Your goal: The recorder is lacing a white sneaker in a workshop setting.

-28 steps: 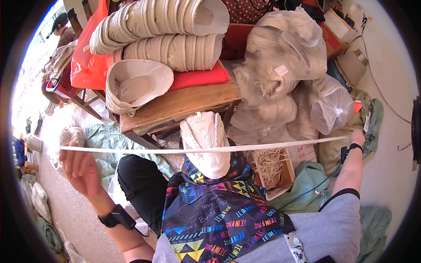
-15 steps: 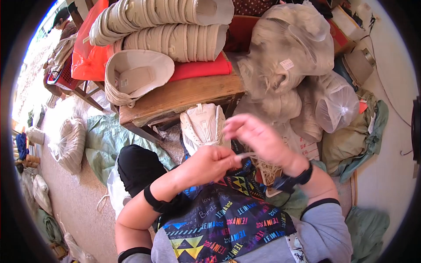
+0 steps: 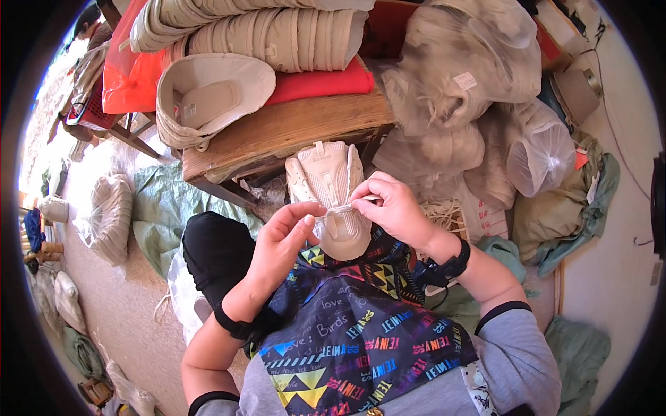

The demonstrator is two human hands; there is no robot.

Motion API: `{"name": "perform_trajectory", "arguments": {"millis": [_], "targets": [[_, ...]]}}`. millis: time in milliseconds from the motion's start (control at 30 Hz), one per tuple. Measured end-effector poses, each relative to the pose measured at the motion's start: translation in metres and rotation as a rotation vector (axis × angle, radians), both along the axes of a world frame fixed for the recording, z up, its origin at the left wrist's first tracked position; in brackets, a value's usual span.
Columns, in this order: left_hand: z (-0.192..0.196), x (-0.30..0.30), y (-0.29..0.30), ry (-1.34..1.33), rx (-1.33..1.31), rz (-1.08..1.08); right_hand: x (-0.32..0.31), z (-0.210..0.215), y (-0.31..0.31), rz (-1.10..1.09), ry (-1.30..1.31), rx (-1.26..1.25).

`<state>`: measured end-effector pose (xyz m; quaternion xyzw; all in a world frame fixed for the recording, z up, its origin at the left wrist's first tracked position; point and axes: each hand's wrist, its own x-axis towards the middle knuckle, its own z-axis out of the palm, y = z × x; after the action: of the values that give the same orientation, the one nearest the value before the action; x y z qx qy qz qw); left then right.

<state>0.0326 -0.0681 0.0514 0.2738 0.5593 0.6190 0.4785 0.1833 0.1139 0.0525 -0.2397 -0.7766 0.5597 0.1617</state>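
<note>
A cream mesh shoe upper [image 3: 343, 239] rests in front of my lap against the wooden bench, its rounded toe towards me. A thin whitish shoelace [image 3: 340, 209] runs crosswise over its front. My right hand [image 3: 392, 208] pinches the lace between thumb and fingertips at the upper's right side, a short end showing by the fingers. At the left side, my left hand [image 3: 283, 239] reaches the lace with its index fingertip. Its thumb stands apart from the index finger; the other fingers are partly hidden beside the toe.
The wooden bench [image 3: 298, 118] carries nested stacks of cream uppers [image 3: 277, 41], one upper lying apart [image 3: 215, 90] and red cloth [image 3: 322, 83]. Filled clear plastic bags [image 3: 472, 62] crowd the right. A bundle of loose laces [image 3: 444, 213] lies beside my right wrist. Green sheeting [image 3: 163, 208] covers floor at left.
My hands have moved forward and apart to either side of the upper, uncovering its toe. The left hand's pinch has loosened; the right hand, blurred before, now grips the lace.
</note>
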Motion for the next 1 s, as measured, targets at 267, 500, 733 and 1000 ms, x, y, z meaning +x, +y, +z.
{"name": "perform_trajectory", "arguments": {"millis": [267, 500, 733, 1000], "targets": [[0.009, 0.006, -0.004, -0.116, -0.032, -0.083, -0.005, 0.012, -0.012, -0.001, -0.183, 0.479], [0.007, 0.018, 0.001, 0.168, -0.071, -0.103, -0.010, 0.008, -0.011, -0.037, -0.148, 0.437], [0.011, 0.005, 0.006, 0.025, -0.122, -0.178, -0.012, 0.007, -0.010, -0.016, -0.134, 0.400], [0.017, 0.002, 0.013, -0.084, -0.175, -0.163, -0.012, -0.006, -0.004, 0.063, -0.170, 0.408]]}}
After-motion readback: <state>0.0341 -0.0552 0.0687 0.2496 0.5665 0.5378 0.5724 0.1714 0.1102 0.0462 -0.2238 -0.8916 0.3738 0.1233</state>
